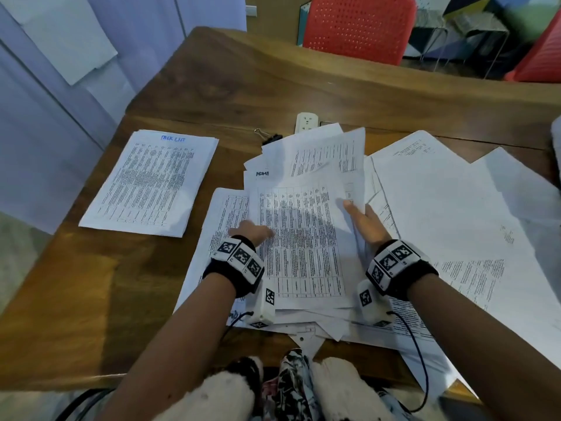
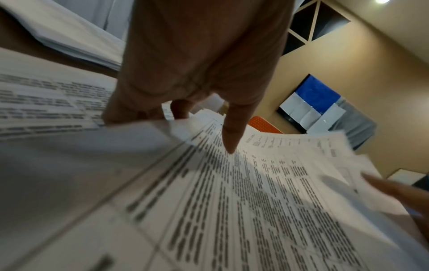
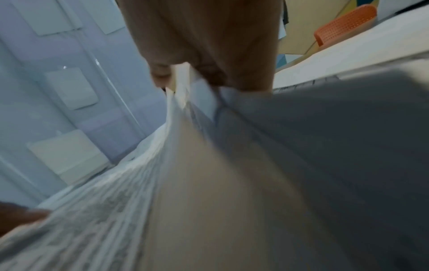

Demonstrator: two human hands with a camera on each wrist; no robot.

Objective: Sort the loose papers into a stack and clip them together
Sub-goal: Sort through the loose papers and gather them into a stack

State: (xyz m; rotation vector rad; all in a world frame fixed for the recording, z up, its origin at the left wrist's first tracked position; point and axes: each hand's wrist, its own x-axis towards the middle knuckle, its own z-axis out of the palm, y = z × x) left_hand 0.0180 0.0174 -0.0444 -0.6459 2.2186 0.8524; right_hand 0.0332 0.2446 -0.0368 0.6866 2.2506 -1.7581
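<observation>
The wooden table (image 1: 91, 299) is buried on its right half under a sprawl of loose papers (image 1: 455, 226), thin printed sheets lying fanned and crooked over one another, some poking past the near edge. Such sheets look light and floppy, and slick enough to slide apart, so I'd take them by the long side edges and tap them square rather than lift from the middle. At the far left lies a neat stack (image 1: 148, 180), already squared. In the middle, the person holds a batch of sheets (image 1: 303, 232) off the heap: the left hand (image 1: 252, 233) has its thumb on top and fingers curled under the left edge, and the right hand (image 1: 365, 223) pinches the right edge the same way. Smallest, a black binder clip (image 1: 270, 137) waits at the far side, partly tucked beside the heap, untouched.
</observation>
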